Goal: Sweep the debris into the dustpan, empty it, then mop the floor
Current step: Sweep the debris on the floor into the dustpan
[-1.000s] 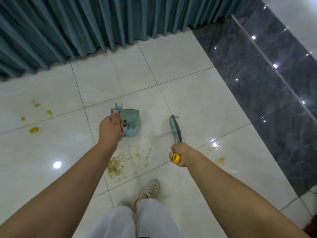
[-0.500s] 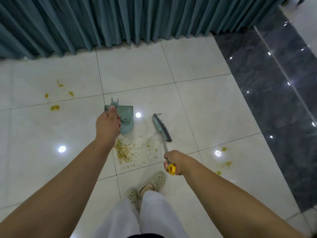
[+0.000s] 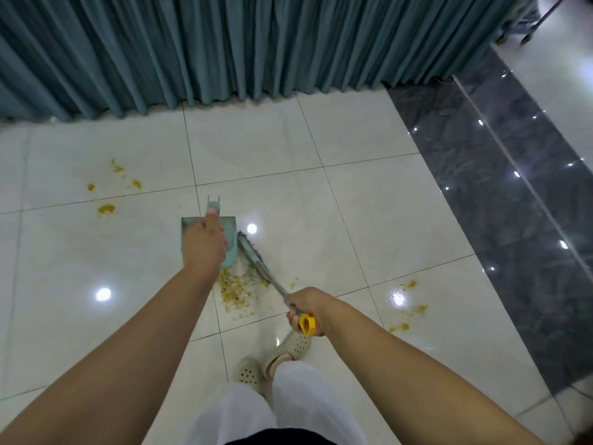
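I am early in the job, by the look of it: the sweeping is under way, nothing seems emptied yet, and the mopping is all still to do. No mop shows anywhere in the frame.

The pale tiled floor fills most of the view, with a teal curtain across the top and a dark tile strip down the right side. Yellow smears sit at the left of the frame, well apart from my tools, and more yellow spots lie at lower right; I judge those will need the mop, not the broom.

At the centre stands the teal dustpan, its mouth turned toward the lower frame. My left hand covers much of it, fingers curled round its handle. Just right of it, touching or nearly so, is the broom, its head angled beside the pan's edge. My right hand is clamped round the yellow-capped end of the broom's handle.

The debris pile, a loose heap of pale, greenish-tan crumbs, lies just below the pan's mouth, between pan and my feet. A few stray crumbs sit right of the broom handle. Whether any is inside the pan already, I cannot tell; my hand hides it.
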Demonstrator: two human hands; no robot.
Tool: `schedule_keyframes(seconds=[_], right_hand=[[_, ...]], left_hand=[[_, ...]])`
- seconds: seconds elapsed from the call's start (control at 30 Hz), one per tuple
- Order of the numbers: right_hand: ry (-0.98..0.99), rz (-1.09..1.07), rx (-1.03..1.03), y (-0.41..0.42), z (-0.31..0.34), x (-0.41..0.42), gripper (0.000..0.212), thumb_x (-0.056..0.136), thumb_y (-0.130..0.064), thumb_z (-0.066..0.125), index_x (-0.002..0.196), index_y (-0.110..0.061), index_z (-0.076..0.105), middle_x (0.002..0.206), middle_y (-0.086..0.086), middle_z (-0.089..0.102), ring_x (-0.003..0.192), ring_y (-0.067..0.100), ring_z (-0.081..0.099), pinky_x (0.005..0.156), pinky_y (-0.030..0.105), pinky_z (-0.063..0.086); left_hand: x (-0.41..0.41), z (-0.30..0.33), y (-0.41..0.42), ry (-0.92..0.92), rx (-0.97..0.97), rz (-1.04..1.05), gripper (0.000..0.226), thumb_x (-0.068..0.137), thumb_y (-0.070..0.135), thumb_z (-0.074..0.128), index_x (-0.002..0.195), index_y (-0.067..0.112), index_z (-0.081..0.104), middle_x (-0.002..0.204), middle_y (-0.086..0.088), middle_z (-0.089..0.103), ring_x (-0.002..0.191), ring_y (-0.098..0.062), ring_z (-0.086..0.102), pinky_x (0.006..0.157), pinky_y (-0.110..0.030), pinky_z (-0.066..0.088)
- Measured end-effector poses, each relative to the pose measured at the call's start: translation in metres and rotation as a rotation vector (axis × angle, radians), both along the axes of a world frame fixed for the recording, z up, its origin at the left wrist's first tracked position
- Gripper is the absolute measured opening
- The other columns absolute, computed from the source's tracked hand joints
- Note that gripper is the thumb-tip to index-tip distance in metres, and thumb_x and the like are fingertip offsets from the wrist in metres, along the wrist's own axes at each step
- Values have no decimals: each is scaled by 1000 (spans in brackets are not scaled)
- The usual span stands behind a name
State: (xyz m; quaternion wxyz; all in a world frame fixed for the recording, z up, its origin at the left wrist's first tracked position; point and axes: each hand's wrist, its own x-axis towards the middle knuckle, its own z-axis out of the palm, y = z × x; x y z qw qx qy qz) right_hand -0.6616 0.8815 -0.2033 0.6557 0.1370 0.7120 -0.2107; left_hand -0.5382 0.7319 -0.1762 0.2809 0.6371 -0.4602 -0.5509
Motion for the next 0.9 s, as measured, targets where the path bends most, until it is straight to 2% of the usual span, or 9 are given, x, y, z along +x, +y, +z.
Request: schedule_keyframes(seconds=[0.17, 0.43, 0.63, 0.77, 0.9], right_hand=[[87, -62, -26, 5, 19, -28, 16, 98, -15, 51, 88, -2, 53, 61, 9, 48, 30, 9, 40, 31, 12, 37], [145, -340, -71, 44, 17, -108, 12, 97, -9, 49, 91, 1, 49, 62, 11, 44, 24, 11, 39, 28, 12, 36], [168, -573, -120, 70, -1, -183, 9, 96, -6, 45, 88, -2, 45, 63, 10, 40, 22, 13, 39, 27, 12, 36], [143, -694, -136, 82, -14, -245, 9, 95, -6, 44, 87, -3, 46, 61, 8, 39, 23, 13, 38, 28, 12, 36], [116, -781, -155, 92, -20, -313, 10, 96, -8, 43, 88, -3, 46, 54, 8, 40, 24, 12, 38, 27, 12, 36]], left_hand=[[-8, 9, 0, -17, 7, -13, 51, 96, 52, 36, 69, 13, 54, 56, -3, 51, 48, -16, 45, 48, -25, 37], [-41, 15, 3, 40, 16, -90, 48, 97, 48, 39, 83, 6, 57, 57, -5, 48, 45, -15, 41, 42, -22, 32], [-90, 11, 4, 53, 32, -189, 50, 95, 51, 40, 72, 9, 54, 55, -4, 48, 40, -14, 38, 37, -18, 30], [-143, 7, 8, 69, 49, -253, 49, 94, 49, 45, 69, 9, 54, 52, -3, 46, 31, -7, 36, 34, -15, 28], [-207, 1, 13, 57, 102, -302, 41, 95, 41, 46, 73, 7, 55, 55, -5, 46, 38, -13, 37, 37, -19, 28]])
